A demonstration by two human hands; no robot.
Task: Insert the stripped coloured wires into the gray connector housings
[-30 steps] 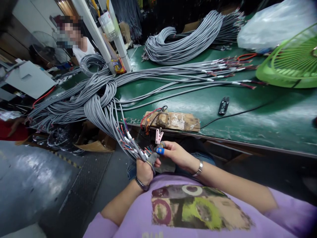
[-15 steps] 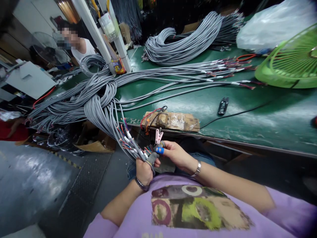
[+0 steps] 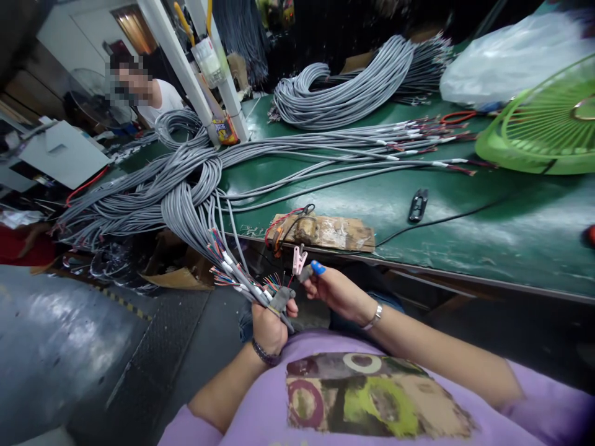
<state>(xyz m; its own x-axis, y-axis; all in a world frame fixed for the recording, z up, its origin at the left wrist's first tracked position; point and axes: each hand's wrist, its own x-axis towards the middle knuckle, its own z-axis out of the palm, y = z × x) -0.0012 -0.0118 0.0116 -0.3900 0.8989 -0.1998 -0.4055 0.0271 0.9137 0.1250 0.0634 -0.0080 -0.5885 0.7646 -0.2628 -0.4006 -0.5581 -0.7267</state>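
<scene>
My left hand (image 3: 269,325) is closed around grey cables (image 3: 251,288) whose stripped, coloured wire ends fan out above the fist. A grey cover is on its finger. Just to the right, my right hand (image 3: 334,291) has its thumb lifted off the grey-covered index finger; the thumb wears a blue band. Nothing shows between these fingers. The index fingertip is close to a pink clothespin (image 3: 299,260) at the front edge of a wooden board (image 3: 339,232); whether they touch is unclear. Thin wires show between the hands.
Grey cable bundles (image 3: 186,167) lie across the green bench (image 3: 325,192) and hang over its front edge. A coiled bundle (image 3: 344,93), plastic bag (image 3: 502,62), green fan (image 3: 548,124) and small black tool (image 3: 418,205) sit farther back and right. A person (image 3: 162,102) is at far left.
My right hand has moved a little right, away from the left, and its thumb has come up off the index finger. The left hand keeps its hold on the cables.
</scene>
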